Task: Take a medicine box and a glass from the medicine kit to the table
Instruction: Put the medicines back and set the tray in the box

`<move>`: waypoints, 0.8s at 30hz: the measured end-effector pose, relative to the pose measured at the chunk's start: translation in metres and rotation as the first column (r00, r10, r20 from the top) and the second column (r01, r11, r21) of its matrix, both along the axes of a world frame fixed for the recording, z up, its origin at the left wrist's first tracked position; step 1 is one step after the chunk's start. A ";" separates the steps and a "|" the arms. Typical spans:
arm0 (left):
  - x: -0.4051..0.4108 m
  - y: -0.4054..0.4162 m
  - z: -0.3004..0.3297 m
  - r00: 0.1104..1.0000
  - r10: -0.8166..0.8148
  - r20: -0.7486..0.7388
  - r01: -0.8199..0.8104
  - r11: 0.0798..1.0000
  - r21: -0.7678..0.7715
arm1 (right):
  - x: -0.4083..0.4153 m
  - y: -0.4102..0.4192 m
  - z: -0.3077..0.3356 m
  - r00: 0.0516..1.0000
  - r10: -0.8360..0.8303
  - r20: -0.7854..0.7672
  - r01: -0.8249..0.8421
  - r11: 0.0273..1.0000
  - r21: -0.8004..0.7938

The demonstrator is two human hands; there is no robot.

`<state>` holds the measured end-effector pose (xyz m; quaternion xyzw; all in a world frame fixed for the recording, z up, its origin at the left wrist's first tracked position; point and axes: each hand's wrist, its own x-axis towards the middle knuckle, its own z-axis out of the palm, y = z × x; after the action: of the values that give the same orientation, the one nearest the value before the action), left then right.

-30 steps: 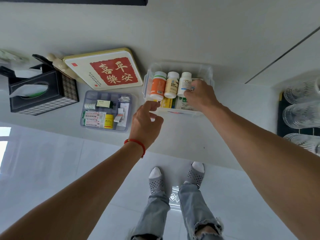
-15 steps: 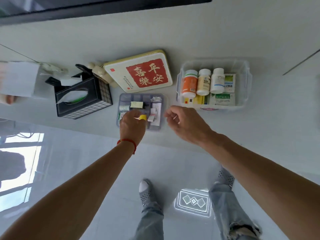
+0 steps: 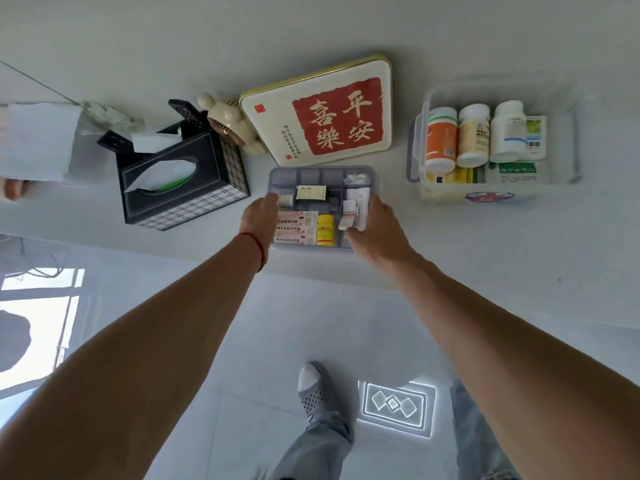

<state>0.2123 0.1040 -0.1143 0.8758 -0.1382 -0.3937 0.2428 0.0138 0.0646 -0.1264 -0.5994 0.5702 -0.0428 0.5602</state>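
Observation:
A grey compartment tray [image 3: 322, 174] lies near the white table's front edge. It holds red-and-white medicine boxes [image 3: 295, 231], a yellow box [image 3: 326, 230] and a small labelled box [image 3: 311, 193]. My left hand [image 3: 258, 220] clasps the tray's left side, thumb on the rim. The right side is held by my right hand [image 3: 379, 230], fingers over the sachets there. To the right stands the clear medicine kit [image 3: 450, 197] with three bottles [image 3: 473, 136] and green-white medicine boxes [image 3: 516, 171]. No glass is in view.
A black checked tissue box [image 3: 180, 192] stands left of the tray. Behind it are a beige fan [image 3: 225, 123] and a tin lid with red characters [image 3: 322, 112]. At the far left another person's hand [image 3: 12, 190] holds white paper [image 3: 34, 140].
My right hand left the medicine kit and both hands moved left onto the grey tray. The view shifted left, so the glasses at the right dropped out of sight.

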 end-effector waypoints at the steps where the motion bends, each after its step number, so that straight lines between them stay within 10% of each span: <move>1: 0.001 0.000 -0.001 0.998 0.054 -0.030 -0.055 0.998 -0.028 | 0.002 0.002 0.000 0.998 -0.046 0.031 0.045 0.999 0.018; 16: -0.005 0.024 0.114 0.992 0.058 -0.111 -0.084 0.963 -0.256 | -0.046 -0.004 0.089 0.956 -0.163 0.243 0.172 0.985 -0.015; 24: -0.104 -0.045 0.143 0.959 -0.064 -0.277 -0.034 0.942 -0.334 | -0.148 -0.078 0.135 0.967 -0.250 0.055 0.256 0.942 -0.219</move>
<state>0.1078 0.0592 0.0292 0.7549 -0.1737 -0.4880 0.4023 -0.1345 -0.0132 0.0090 -0.5801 0.6264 -0.1863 0.4862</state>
